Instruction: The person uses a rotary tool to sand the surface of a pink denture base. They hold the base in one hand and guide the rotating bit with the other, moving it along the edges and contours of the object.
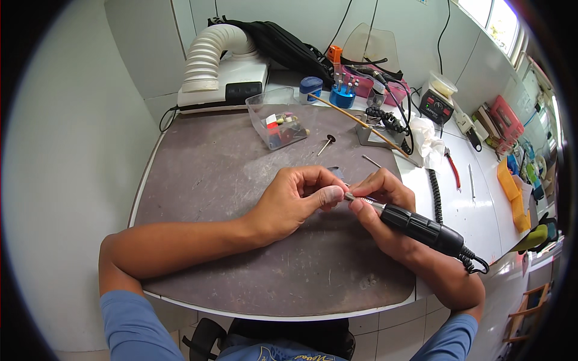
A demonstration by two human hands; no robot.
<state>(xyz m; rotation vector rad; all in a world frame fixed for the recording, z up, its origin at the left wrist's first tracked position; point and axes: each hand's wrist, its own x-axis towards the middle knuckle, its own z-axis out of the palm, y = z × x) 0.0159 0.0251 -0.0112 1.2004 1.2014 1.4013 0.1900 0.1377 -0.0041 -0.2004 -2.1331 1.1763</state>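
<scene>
My right hand [385, 195] is closed round the metal front end of a black rotary handpiece [421, 227], whose body lies back over the wrist. A coiled black cord leaves its rear end. My left hand [301, 195] is closed in a pinch at the handpiece's tip, and the two hands nearly touch. Whatever the left fingertips hold is too small and covered to make out. Its thumb looks dusty grey. Just beyond the fingers, a small dark bluish piece [333, 172] shows in part. A mounted polishing wheel [330, 139] on a thin shank lies farther off.
A clear plastic bin [265, 123] of small bits stands beyond my hands. Behind it are a white dust extractor [241, 72] with a ribbed hose, a blue bur holder [343, 95] and a control box [436, 103]. A thin stick [355, 123] slants across; red-handled pliers [453, 168] lie right.
</scene>
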